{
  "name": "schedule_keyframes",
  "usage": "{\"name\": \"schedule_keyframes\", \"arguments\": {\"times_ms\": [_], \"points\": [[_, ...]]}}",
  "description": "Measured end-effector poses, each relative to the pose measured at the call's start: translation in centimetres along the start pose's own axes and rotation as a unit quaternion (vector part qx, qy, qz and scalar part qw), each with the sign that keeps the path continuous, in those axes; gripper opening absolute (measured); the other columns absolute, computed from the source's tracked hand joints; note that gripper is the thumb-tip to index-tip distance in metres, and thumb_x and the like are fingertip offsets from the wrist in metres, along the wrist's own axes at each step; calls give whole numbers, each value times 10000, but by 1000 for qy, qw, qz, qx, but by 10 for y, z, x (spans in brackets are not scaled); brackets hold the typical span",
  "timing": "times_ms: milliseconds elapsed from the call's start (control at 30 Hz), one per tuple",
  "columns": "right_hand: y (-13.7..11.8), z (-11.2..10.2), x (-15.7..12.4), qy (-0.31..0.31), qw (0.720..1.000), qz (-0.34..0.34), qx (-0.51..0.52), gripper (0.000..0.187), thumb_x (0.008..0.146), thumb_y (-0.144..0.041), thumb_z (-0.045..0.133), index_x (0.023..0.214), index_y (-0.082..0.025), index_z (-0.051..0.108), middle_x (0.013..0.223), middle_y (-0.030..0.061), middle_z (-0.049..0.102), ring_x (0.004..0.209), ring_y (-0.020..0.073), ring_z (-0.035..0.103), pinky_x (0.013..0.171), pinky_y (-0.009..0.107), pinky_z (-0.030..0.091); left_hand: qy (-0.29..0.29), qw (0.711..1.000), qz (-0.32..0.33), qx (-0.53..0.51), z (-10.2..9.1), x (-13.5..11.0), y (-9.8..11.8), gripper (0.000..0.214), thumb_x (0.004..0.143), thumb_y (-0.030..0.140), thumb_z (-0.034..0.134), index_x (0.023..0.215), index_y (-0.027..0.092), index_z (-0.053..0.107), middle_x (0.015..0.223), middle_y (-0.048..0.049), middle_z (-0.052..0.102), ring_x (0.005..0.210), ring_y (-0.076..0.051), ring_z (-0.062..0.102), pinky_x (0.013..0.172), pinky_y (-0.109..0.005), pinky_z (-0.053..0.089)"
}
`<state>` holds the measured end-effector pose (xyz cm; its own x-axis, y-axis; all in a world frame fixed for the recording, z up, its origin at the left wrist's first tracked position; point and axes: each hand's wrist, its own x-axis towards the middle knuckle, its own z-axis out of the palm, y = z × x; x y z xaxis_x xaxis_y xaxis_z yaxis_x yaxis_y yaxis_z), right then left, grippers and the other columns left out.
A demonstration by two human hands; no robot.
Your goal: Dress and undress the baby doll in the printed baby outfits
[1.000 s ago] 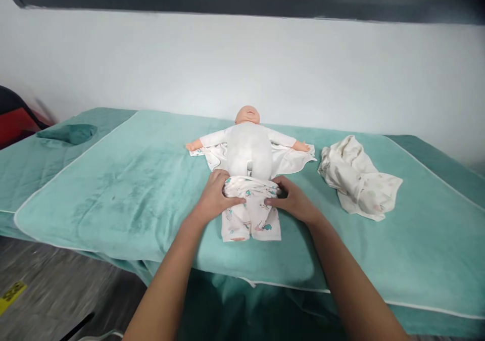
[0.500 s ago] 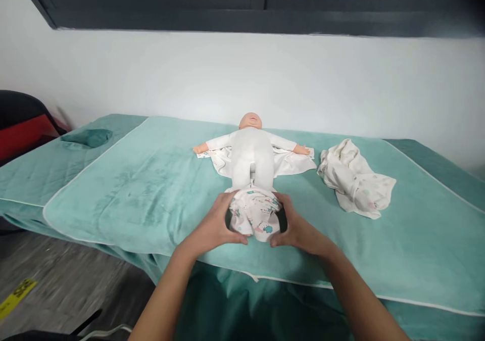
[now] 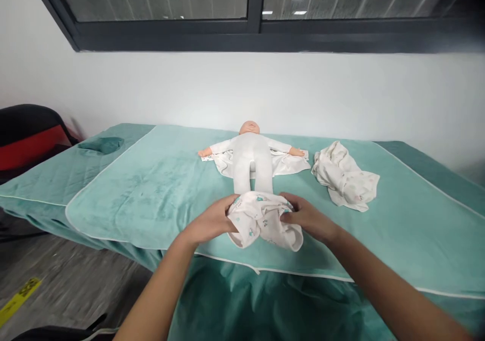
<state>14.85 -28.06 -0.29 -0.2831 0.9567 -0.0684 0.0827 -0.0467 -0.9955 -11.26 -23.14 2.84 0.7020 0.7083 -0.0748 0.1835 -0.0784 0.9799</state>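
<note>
A baby doll [image 3: 248, 151] in a white body lies on its back, head toward the wall and arms spread wide. Beneath its arms and torso an opened white shirt [image 3: 287, 165] is spread out. At the doll's lower legs, printed white baby pants [image 3: 261, 220] are bunched, hiding the feet. My left hand [image 3: 212, 222] grips the left side of the pants, with part of its fingers behind the cloth. On the other side my right hand [image 3: 308, 217] pinches the pants near the waistband, thumb on the cloth.
A crumpled white printed cloth [image 3: 346, 177] rests right of the doll. Everything lies on a bed with a green cover [image 3: 151, 179], whose front edge is close to my forearms. A red and black chair [image 3: 30, 141] stands at the left, and a dark-framed window [image 3: 253, 33] is above.
My hands have closed on the pants, which are now bunched and spread wider, baring more of the doll's lower legs. My view has tilted up slightly.
</note>
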Motion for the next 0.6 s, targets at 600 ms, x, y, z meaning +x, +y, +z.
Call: {"name": "schedule_keyframes", "arguments": {"times_ms": [600], "points": [[-210, 22, -1, -222, 911, -86, -337, 218, 645, -377, 832, 774, -219, 754, 711, -18, 693, 671, 180, 643, 583, 266, 491, -32, 941, 51, 332, -26, -30, 176, 173, 729, 357, 723, 808, 206, 696, 820, 1, 698, 806, -222, 670, 721, -310, 532]]}}
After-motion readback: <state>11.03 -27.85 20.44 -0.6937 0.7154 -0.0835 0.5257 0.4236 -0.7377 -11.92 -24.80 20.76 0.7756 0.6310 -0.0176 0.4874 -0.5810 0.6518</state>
